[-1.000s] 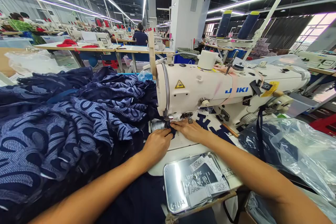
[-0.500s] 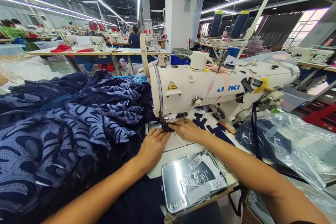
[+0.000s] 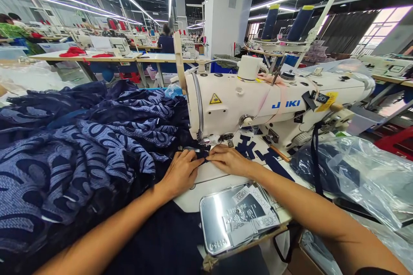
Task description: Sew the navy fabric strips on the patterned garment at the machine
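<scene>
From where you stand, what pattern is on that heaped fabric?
Pale blue looping shapes on the navy fabric, in the head view.

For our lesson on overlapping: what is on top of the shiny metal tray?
Printed pale labels lie overlapping on the tray. Whatever is directly beneath them is covered and cannot be seen.

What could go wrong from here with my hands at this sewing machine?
The left hand and right hand are close to the needle end of the sewing machine, so a finger might get caught. The patterned fabric heaped beside it could snag or drag. The right forearm passes near the metal tin; a bump might scatter its labels.
</scene>
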A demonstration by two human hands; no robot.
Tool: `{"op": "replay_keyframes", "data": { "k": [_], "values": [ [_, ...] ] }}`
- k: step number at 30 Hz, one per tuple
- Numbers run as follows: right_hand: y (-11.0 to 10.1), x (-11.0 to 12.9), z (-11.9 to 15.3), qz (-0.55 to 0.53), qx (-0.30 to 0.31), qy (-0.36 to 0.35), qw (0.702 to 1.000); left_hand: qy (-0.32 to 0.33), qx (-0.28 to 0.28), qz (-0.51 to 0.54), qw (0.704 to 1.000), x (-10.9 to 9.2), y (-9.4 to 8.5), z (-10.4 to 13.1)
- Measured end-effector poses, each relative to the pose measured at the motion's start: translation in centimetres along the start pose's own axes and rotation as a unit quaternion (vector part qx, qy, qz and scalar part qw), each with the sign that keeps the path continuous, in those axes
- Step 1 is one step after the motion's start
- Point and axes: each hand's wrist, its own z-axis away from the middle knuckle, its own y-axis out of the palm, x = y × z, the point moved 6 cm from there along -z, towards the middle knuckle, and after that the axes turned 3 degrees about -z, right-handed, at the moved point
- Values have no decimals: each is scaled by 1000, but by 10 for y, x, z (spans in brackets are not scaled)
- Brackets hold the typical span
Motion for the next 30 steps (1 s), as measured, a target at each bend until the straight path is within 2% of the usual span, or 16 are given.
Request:
{"op": "replay_keyframes", "data": {
  "k": [3, 9, 12, 20, 30],
  "values": [
    [-2, -2, 3, -23, 1, -21, 1000, -11, 21, 17, 1000, 2, 3, 1],
    [-1, 8, 2, 85, 8, -73, 994, 0, 14, -11, 1000, -2, 1, 6],
    [-2, 13, 0, 105, 1, -81, 991, 10, 10, -23, 1000, -4, 0, 10],
    [-1, 13, 3, 83, -17, -77, 993, 24, 42, 2, 999, 2, -4, 10],
    [2, 8, 2, 78, -3, -65, 995, 42, 20, -23, 999, 3, -3, 5]
  ]
}}
